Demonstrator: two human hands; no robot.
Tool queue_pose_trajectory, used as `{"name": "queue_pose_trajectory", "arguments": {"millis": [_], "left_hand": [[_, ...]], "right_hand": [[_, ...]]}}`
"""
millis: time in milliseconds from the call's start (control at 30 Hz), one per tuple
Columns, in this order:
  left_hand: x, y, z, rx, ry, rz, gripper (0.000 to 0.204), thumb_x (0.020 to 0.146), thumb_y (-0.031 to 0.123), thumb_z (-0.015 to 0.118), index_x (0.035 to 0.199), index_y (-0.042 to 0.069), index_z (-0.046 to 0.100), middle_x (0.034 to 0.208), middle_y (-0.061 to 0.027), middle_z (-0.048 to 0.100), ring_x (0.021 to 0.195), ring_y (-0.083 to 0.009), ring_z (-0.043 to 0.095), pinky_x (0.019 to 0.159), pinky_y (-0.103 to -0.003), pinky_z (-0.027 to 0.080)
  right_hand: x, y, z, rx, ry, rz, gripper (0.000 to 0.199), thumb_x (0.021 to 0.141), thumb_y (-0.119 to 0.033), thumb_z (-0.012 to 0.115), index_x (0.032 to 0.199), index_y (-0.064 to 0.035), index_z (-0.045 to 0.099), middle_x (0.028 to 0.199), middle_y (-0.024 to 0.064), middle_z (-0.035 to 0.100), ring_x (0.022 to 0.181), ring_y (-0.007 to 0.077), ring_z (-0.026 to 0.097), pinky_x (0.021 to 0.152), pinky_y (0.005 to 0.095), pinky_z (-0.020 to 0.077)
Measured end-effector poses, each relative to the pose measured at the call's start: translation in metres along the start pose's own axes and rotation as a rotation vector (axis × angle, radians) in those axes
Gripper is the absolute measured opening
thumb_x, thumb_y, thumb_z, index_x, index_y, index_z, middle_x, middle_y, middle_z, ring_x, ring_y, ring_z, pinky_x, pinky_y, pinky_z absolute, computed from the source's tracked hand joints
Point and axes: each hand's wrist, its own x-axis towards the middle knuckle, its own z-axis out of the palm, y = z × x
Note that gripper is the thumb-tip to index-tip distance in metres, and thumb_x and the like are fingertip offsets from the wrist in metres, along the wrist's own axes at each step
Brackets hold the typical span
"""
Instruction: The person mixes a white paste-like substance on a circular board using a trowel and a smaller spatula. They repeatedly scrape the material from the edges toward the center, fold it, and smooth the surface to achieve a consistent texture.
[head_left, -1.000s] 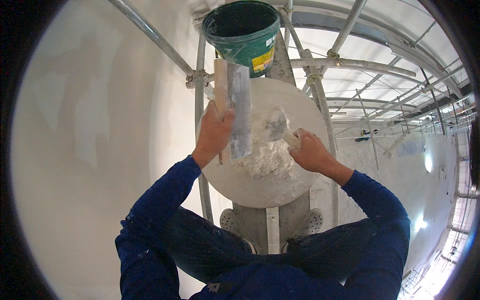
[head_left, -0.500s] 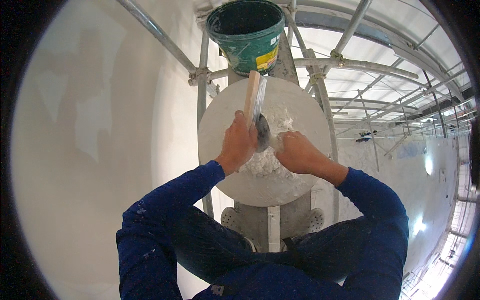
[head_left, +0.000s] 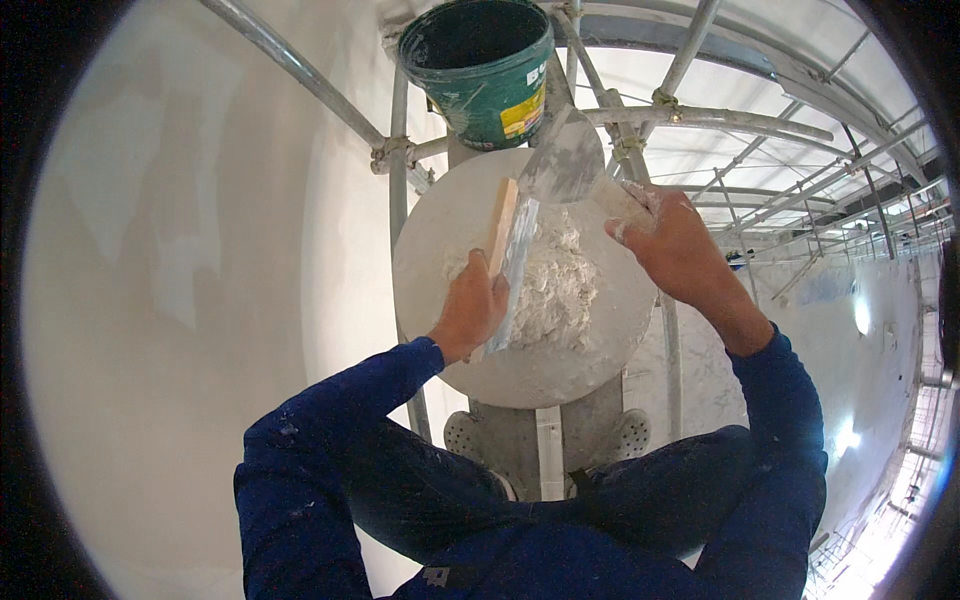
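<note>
My left hand (head_left: pixel 470 308) is closed on a wide plastering blade (head_left: pixel 517 262), a long metal strip with a wooden back, held slanting over the left part of a round pale board (head_left: pixel 432 235). My right hand (head_left: pixel 685 252) grips the pale handle of a putty knife (head_left: pixel 568 160). Its broad grey blade, smeared with white, extends over the board's far edge. A lumpy heap of white plaster (head_left: pixel 555 288) lies mid-board, to the right of the plastering blade and nearer me than the putty knife.
Just beyond the board stands a dark green bucket (head_left: pixel 478 90). Scaffold tubes (head_left: pixel 660 108) cross behind it and to the right. A pale wall (head_left: pixel 180 300) rises close on the left. My knees and a pair of perforated shoes (head_left: pixel 628 434) are below the board on grey planks (head_left: pixel 500 440).
My right hand has moved up and to the right, swinging the putty knife away from the plastering blade toward the bucket. The left hand has shifted slightly down and left, still holding its blade.
</note>
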Motion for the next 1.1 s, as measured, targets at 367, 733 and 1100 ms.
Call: {"name": "queue_pose_trajectory", "arguments": {"millis": [367,733,1100], "left_hand": [[0.047,-0.003,-0.058,-1.029,-0.108,-0.805,0.049,0.095,0.040,0.049,0.113,-0.005,0.053,0.077,-0.0130,0.061,0.060,-0.0226,0.063,0.057,-0.035,0.056],[0.020,-0.011,-0.021,-1.469,-0.494,-0.903,0.037,0.095,0.046,0.048,0.081,0.012,0.052,0.060,0.0009,0.049,0.046,-0.0112,0.049,0.033,-0.024,0.039],[-0.036,-0.061,-0.124,-1.769,-0.299,-0.609,0.042,0.095,0.034,0.052,0.120,0.000,0.046,0.087,-0.0039,0.055,0.059,-0.0080,0.055,0.041,-0.021,0.049]], "right_hand": [[-0.031,0.040,0.042,0.057,-0.110,0.025,0.047,0.085,-0.018,0.057,0.123,0.0042,0.041,0.104,0.0310,0.059,0.101,0.0452,0.058,0.092,0.0498,0.0441],[-0.060,-0.004,0.084,0.043,-0.128,-0.166,0.061,0.085,-0.014,0.054,0.135,0.0104,0.030,0.115,0.0345,0.051,0.102,0.0460,0.056,0.090,0.0493,0.0448],[-0.003,0.088,0.089,0.270,-0.425,0.066,0.033,0.081,-0.009,0.053,0.111,0.0070,0.052,0.077,0.0105,0.057,0.055,0.0150,0.054,0.046,0.0285,0.0439]]}}
